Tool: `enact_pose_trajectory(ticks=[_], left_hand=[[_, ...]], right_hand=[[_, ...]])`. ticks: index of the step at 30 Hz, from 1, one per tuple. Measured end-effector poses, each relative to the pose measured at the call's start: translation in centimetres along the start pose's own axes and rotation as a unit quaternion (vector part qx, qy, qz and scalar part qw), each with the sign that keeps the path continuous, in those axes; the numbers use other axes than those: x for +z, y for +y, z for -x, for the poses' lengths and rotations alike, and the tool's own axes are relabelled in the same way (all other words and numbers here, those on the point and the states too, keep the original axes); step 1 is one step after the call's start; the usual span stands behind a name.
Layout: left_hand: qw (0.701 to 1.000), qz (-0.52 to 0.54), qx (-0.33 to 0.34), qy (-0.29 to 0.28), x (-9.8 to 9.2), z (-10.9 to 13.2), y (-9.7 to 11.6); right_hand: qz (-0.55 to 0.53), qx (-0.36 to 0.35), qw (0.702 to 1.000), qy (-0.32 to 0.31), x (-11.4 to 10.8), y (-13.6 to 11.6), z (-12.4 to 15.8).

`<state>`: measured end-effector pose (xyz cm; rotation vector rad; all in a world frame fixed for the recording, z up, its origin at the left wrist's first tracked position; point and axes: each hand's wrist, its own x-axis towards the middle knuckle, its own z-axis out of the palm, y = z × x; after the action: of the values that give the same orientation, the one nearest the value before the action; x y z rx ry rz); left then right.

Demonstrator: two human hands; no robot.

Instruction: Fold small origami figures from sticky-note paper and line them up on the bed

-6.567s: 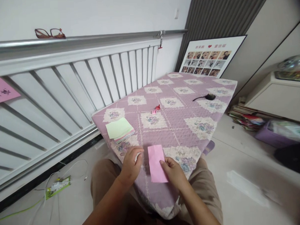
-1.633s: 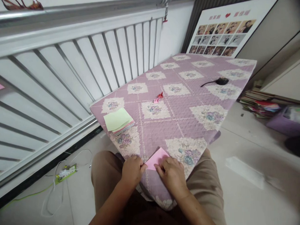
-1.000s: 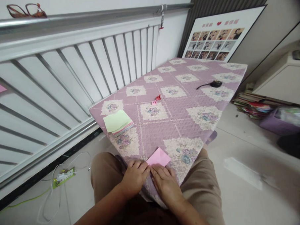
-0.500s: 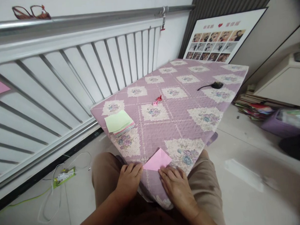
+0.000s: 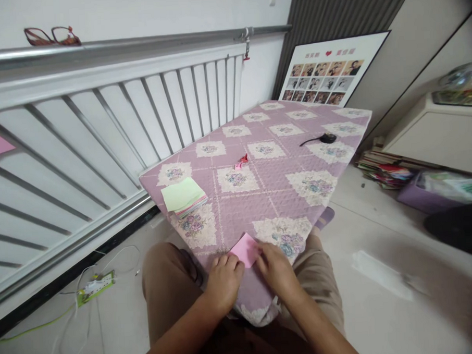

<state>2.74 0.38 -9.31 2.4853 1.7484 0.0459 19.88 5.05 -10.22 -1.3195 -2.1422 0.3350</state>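
Observation:
A small folded piece of pink paper (image 5: 245, 250) lies near the close corner of the table, now roughly a diamond. My left hand (image 5: 225, 282) has its fingers bent together over the paper's left and lower edge, pressing it. At the right corner, my right hand (image 5: 274, 264) pinches the paper between thumb and fingers. Further up the cloth sits a stack of coloured paper squares (image 5: 184, 195), pale green on top. Small red and pink folded paper pieces (image 5: 241, 162) rest near the middle of the table.
A purple flowered cloth (image 5: 245, 213) covers the table, which narrows toward me. A black object with a thin tail (image 5: 328, 138) lies at the far right. White radiator (image 5: 113, 146) runs along the left; glasses (image 5: 52, 37) rest on its pipe. A power strip (image 5: 96, 287) is on the floor.
The paper's left point has been folded in, making it smaller. My left hand has moved right along it, and my right hand has shifted up to its right corner. The view has tilted slightly.

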Motion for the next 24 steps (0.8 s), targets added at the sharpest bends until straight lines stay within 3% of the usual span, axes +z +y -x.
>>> enact_pose_trajectory(ticks=[2,7,13,18,21,24], left_hand=[[1.0,0.0,0.001,-0.004,-0.1,0.1,-0.2],[1.0,0.01,-0.002,0.001,0.1,0.2,-0.6],[0.999,0.042,0.003,0.023,-0.6,0.4,-0.6],[0.998,0.042,0.017,0.037,-0.6,0.3,-0.5],[0.998,0.032,0.037,0.041,0.0,0.4,-1.0],[0.997,0.032,0.045,0.048,0.5,0.5,-1.6]], right_hand=[[-0.007,0.048,0.999,0.01,0.0,0.8,-1.5],[-0.051,0.129,0.988,-0.064,0.3,1.2,-2.9],[-0.151,0.176,0.971,-0.065,-0.2,1.0,-1.3],[-0.28,0.244,0.923,-0.095,-0.7,0.2,0.7],[-0.253,0.226,0.935,-0.107,-1.3,0.2,1.7],[-0.141,0.109,0.983,-0.041,-1.9,0.6,2.2]])
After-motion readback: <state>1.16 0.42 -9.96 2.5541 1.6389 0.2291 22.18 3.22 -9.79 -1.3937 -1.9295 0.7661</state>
